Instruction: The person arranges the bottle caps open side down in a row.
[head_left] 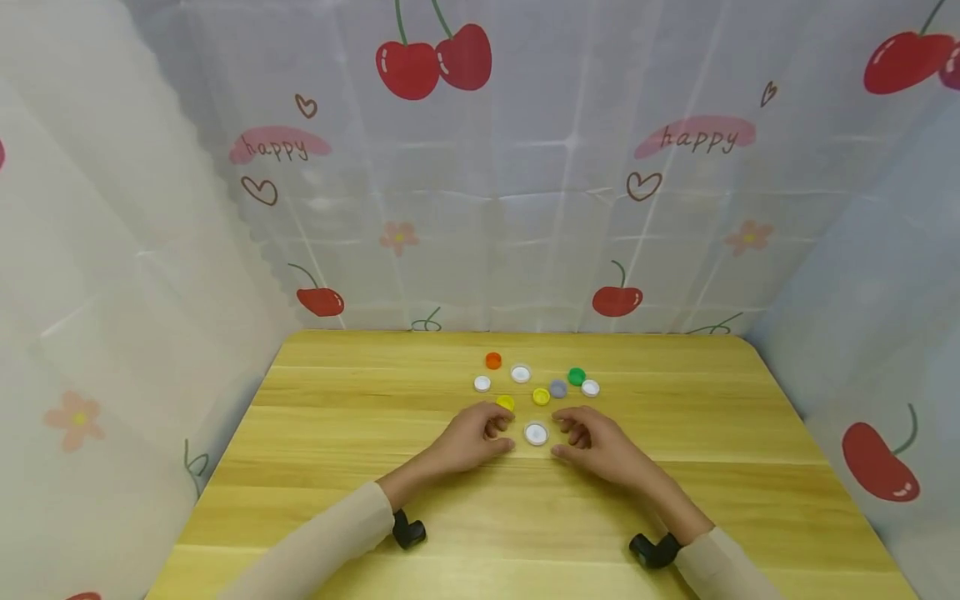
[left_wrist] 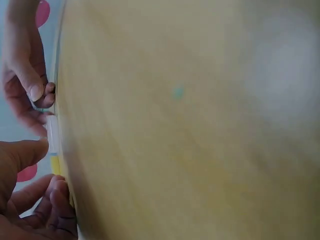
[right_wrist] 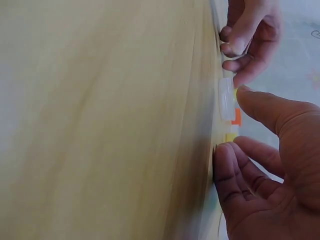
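Note:
A round white cap with a clear rim (head_left: pixel 536 433) lies on the table between the two hands. My left hand (head_left: pixel 472 437) is to its left, thumb and fingers apart and loosely bent, holding nothing. On the other side, my right hand (head_left: pixel 597 446) has a similar loose bend and also holds nothing. In the head view, gaps show between both hands and the cap. Just beyond the left fingertips lies a yellow cap (head_left: pixel 506 403). Both wrist views show the clear-rimmed cap (right_wrist: pixel 226 99) edge-on, standing low on the tabletop.
Farther back lie another yellow cap (head_left: pixel 541 397), a grey-purple cap (head_left: pixel 558 389), a green cap (head_left: pixel 577 377), an orange cap (head_left: pixel 493 360), white caps (head_left: pixel 482 383) and a second clear-rimmed cap (head_left: pixel 521 373). A patterned curtain (head_left: pixel 495 225) surrounds the wooden table (head_left: pixel 345 433) at back and sides.

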